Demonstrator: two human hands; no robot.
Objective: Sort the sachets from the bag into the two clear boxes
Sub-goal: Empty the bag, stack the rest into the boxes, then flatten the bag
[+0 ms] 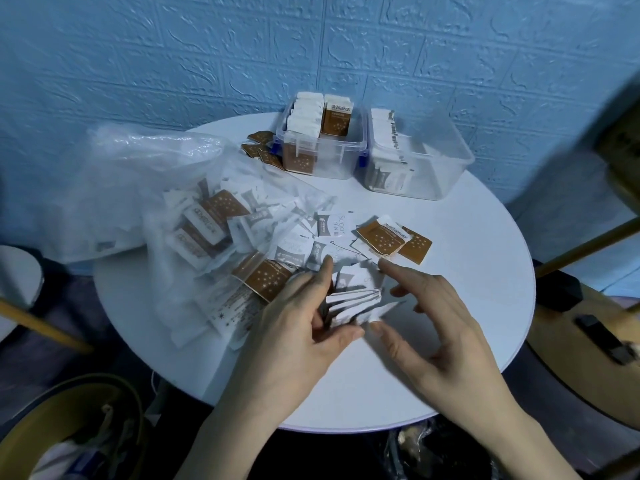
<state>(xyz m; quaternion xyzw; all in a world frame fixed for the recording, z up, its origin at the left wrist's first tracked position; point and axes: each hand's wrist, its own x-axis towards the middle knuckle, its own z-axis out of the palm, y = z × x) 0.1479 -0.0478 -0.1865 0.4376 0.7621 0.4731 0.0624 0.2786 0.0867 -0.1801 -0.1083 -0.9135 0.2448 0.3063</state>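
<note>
Backdrop: blue embossed brick-pattern wall (207,57) behind a round white table (467,306).
Far left: pale round stool edge (17,271), wooden leg below it.
Bottom left: tan round basket (62,427) on the dark floor, cloth inside.
Bag: clear plastic bag (149,188) slumped on the table's left half, mouth facing right, mixed brown and white sachets visible through it and spilling out.
Loose white sachets: scatter of white "Sugar" sachets (332,230) on the table just right of the bag mouth.
Left hand: left hand (304,327) over the table's near centre, fingers curled round a fanned stack of white sachets (349,303), thumb under its near edge.
Right hand: right hand (436,327) just right of the stack, fingers spread and slightly bent; whether the fingertips touch the stack, cannot tell, blurred.
Loose brown sachets: small pile of brown sachets (391,240) beyond the right hand, on the table.
Left box: clear box with blue clips (332,154) at the back centre, sachets standing upright in rows, brown-and-white ones facing front; a few brown sachets (261,150) lie on the table against its left side.
Right box: second clear box (436,161) just right of the first, white sachets packed along its left side, right part bare.
Far right: guitar body (571,348) leaning beside the table, wooden chair leg (588,247) above it.
</note>
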